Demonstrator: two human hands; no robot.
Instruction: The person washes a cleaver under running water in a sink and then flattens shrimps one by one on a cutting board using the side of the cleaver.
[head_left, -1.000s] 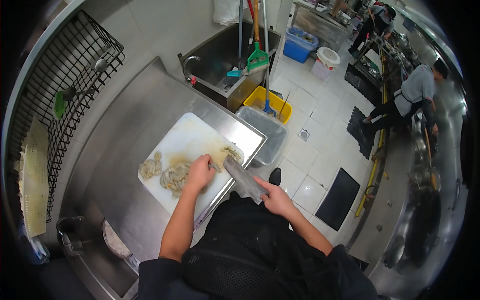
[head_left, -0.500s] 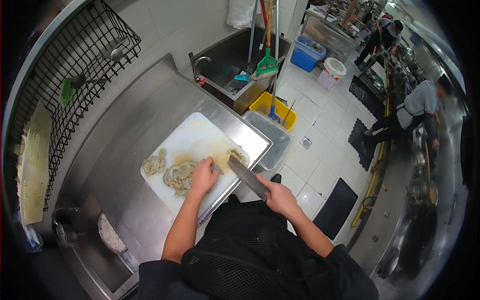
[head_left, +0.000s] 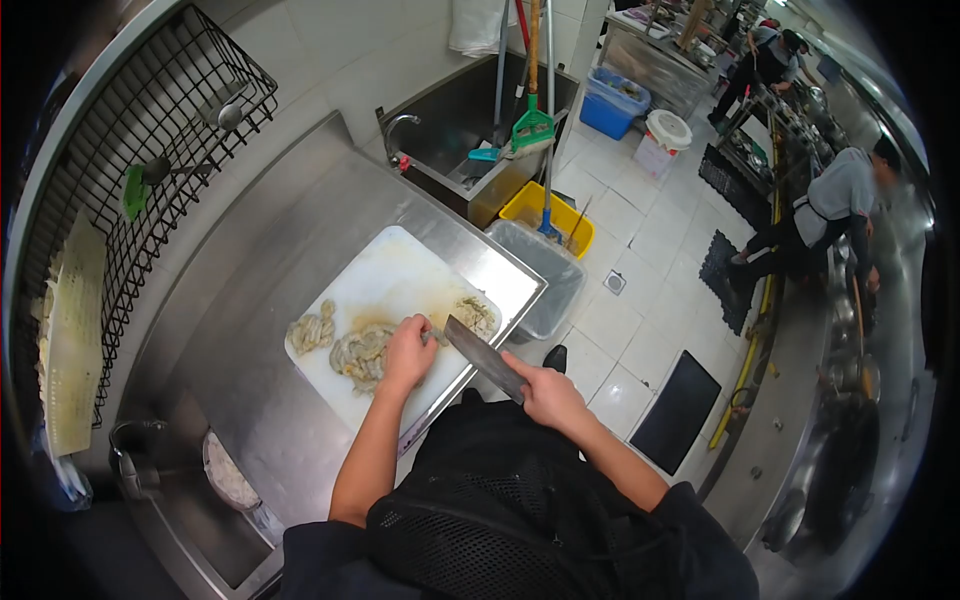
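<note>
Left hand grip pinched on what looks like a shrimp, toward board's near edge, right hand grip wrapped round cleaver; best keep left fingers tucked clear of its edge

Broad grey cleaver aslant near greyish shrimp in heaps on a white board

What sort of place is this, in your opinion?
Probably a restaurant or other commercial kitchen: the right hand holds a cleaver, what looks like raw shrimp lies on a white cutting board, and a co-worker stands at a long metal cooking line.
</note>
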